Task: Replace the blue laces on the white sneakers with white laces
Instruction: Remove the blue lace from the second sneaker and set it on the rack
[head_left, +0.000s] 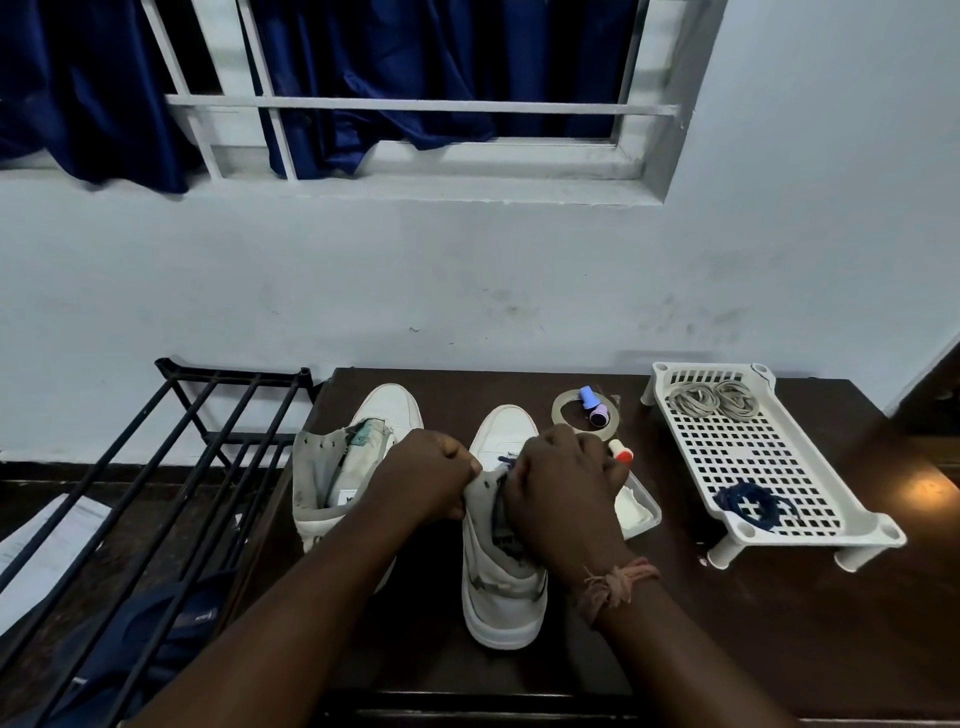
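Observation:
Two white sneakers stand on the dark wooden table, toes pointing away from me. The left sneaker (332, 467) has bare eyelets and an open tongue. The right sneaker (501, 587) still carries a blue lace (506, 460) near its toe end. My left hand (428, 475) grips the left eyelet flap of the right sneaker. My right hand (563, 483) is closed over its tongue area, pinching the blue lace. A removed blue lace (753, 506) lies bundled in the white basket tray (810, 467). Two coiled white laces (714, 399) rest at the tray's far end.
A tape roll (566, 410) with small blue and purple caps (592, 405) sits behind the right sneaker. A glue stick (621, 451) and a clear lid (641, 512) lie beside my right hand. A black metal rack (171, 467) stands left of the table.

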